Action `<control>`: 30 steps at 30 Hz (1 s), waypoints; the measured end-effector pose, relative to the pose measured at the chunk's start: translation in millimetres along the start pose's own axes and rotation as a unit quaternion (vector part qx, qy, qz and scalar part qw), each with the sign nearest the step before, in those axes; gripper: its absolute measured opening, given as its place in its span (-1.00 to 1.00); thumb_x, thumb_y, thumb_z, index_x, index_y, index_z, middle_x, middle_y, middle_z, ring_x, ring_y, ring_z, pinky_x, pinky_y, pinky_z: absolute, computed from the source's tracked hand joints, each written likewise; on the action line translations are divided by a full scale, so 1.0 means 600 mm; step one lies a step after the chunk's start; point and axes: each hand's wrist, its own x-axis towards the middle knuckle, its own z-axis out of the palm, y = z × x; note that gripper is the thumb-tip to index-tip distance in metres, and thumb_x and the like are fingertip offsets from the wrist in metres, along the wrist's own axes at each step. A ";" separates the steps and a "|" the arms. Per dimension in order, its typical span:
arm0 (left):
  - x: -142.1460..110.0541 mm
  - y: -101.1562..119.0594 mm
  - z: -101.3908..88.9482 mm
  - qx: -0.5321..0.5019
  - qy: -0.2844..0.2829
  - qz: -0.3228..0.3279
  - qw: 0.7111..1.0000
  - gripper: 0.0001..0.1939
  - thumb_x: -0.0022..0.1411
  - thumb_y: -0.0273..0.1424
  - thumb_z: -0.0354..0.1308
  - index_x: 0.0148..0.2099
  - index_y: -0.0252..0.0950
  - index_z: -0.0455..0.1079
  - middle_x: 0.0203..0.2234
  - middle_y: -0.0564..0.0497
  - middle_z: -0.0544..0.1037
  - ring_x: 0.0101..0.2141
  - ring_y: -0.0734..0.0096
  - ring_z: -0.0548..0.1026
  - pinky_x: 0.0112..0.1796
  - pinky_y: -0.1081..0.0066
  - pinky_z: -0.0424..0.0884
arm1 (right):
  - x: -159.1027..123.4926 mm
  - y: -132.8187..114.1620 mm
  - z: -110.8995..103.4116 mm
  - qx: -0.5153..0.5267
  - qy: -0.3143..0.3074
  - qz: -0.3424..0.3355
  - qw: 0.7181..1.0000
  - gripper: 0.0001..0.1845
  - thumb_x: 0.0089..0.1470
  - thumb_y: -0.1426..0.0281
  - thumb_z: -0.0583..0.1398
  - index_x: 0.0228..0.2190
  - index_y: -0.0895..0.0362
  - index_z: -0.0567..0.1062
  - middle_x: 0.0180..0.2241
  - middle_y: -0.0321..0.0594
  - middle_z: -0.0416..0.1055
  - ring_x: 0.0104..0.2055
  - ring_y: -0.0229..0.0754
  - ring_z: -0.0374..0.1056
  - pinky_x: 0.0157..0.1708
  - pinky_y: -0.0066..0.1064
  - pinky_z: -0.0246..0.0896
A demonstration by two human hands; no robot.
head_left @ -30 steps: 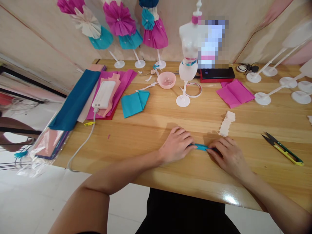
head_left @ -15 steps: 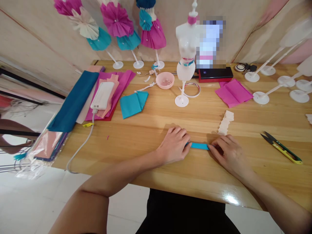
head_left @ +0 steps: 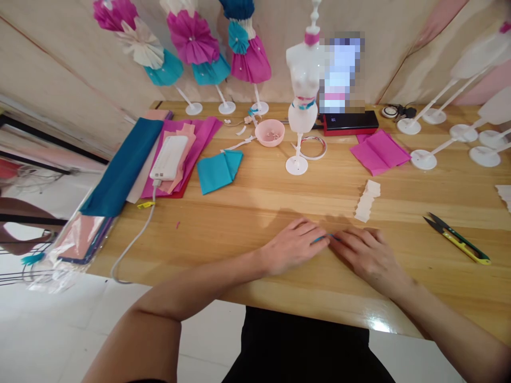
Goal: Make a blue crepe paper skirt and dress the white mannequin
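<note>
Narrow teal paper strip (head_left: 325, 239) is lying almost edge-on above the wooden desk (head_left: 239, 234), its ends being pinched by the nearly closed left hand (head_left: 293, 247) and right hand (head_left: 369, 256); too hard a pull could tear the thin paper, and slackening fingers could let it slip; both hands are resting palm-down, forearms converging from either side.

A craft workshop for paper dress-making, by all signs: a long wooden worktable (head_left: 255, 213) against a beige wall (head_left: 75, 58). Around 11 o'clock, miniature crepe-paper dresses (head_left: 192, 38) on white stands; at 12 o'clock, a small white dress form (head_left: 303, 88) and a pink bowl (head_left: 270, 133); at 10 o'clock, folded sheets of teal crepe paper (head_left: 120, 167); at 3 o'clock, yellow-handled thread snips (head_left: 459, 242). Tiled floor (head_left: 51, 330) around 7 o'clock.
</note>
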 end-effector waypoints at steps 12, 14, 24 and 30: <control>-0.008 0.012 -0.004 0.030 0.003 0.022 0.999 -0.67 0.37 -0.52 -0.13 0.12 -0.40 0.29 -0.19 -0.13 0.54 -0.12 0.31 0.47 -0.08 0.28 0.39 | -0.018 -0.026 -0.001 -0.070 -0.041 -0.023 0.996 -0.54 0.24 0.56 0.04 0.16 0.27 0.29 0.00 0.04 0.43 0.00 0.02 0.35 -0.09 -0.16 0.16; -0.014 0.013 -0.003 0.043 0.007 0.024 0.999 -0.66 0.38 -0.52 -0.14 0.13 -0.40 0.29 -0.16 -0.14 0.54 -0.11 0.31 0.48 -0.07 0.28 0.40 | -0.022 -0.027 -0.001 -0.065 -0.046 -0.019 0.997 -0.53 0.24 0.54 0.04 0.17 0.33 0.27 0.02 0.10 0.40 0.03 0.06 0.33 -0.07 -0.14 0.18; -0.095 -0.008 0.016 0.048 0.024 -0.027 0.998 -0.56 0.36 -0.53 -0.12 0.25 -0.35 0.19 0.14 -0.08 0.40 0.14 0.29 0.33 0.15 0.27 0.32 | -0.058 -0.026 0.001 -0.082 -0.059 0.030 0.994 -0.50 0.22 0.59 0.00 0.18 0.42 0.24 0.13 0.21 0.29 0.14 0.15 0.22 0.01 -0.07 0.20; -0.095 -0.004 0.021 0.030 0.030 -0.049 0.998 -0.57 0.36 -0.52 -0.12 0.24 -0.31 0.22 0.11 -0.09 0.42 0.14 0.30 0.34 0.16 0.20 0.30 | -0.027 -0.050 -0.009 -0.059 -0.023 0.076 0.995 -0.38 0.21 0.54 0.01 0.27 0.38 0.07 0.26 0.19 0.11 0.26 0.19 0.08 0.10 0.03 0.14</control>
